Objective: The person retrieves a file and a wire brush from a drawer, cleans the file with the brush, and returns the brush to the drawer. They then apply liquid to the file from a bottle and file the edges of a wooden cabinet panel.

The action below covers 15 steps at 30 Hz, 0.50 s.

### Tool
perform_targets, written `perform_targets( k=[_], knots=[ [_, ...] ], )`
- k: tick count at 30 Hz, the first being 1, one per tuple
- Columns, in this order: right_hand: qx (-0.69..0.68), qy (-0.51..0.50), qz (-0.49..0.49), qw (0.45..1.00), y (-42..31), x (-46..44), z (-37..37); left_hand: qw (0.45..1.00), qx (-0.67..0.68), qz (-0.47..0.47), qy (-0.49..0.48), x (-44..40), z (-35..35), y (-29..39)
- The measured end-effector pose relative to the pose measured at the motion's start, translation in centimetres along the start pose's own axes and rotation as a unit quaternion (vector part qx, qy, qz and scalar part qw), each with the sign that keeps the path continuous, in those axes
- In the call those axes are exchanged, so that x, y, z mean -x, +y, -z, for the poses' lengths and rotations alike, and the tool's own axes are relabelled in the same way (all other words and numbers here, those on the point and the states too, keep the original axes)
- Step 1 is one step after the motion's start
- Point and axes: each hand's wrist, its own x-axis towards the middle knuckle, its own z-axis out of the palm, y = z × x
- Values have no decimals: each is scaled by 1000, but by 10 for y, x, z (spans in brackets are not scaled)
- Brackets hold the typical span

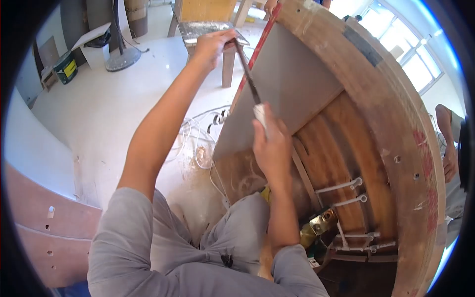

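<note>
A long dark file (247,74) with a white handle slants across the upper middle of the head view. My right hand (275,143) is wrapped round its handle. Up at the far end, my left hand (213,48) closes its fingers on the file's tip. The blade lies close beside the red-marked edge (267,34) of a grey panel (302,74); I cannot tell whether it touches. That panel is set inside a large curved wooden frame (366,84).
Inside the frame are several white rods (341,187) and a brass-coloured tool (319,222). White cables (198,143) lie on the floor to the left. A wooden stool (198,29), a bucket (65,68) and a round stand base (123,62) stand farther back. Another person's arm (448,143) is at right.
</note>
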Motion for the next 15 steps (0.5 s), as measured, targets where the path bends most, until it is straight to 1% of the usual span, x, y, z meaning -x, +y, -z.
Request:
perform_targets(
  k=[2,4,6,8,9,11,12,13,14,15],
  knots=[
    [-30,56,23,998,-8,7,33,997,27,-61,-48,14,-31,38],
    [-40,54,11,998,-6,-1,42,990,29,-110,-86,19,-51,53],
    [-20,44,7,999,-4,-11,36,994,30,-98,-42,2,-51,46],
    [25,25,11,999,-5,-22,12,996,20,-87,3,-31,-28,24],
    [28,26,10,999,-5,-19,14,997,32,-61,15,-37,-20,21],
    [29,34,18,999,-9,-24,16,998,5,-63,-13,-21,-30,38],
    [9,64,30,997,-11,-24,23,997,-10,-70,-28,-12,-40,52],
    [-10,91,39,995,-11,-15,37,990,11,-124,-65,6,-56,68],
    [-27,114,46,992,-11,-9,48,987,3,-143,-77,3,-64,75],
    [-31,106,11,994,-12,-9,53,983,-2,-158,-88,0,-70,78]
  ],
)
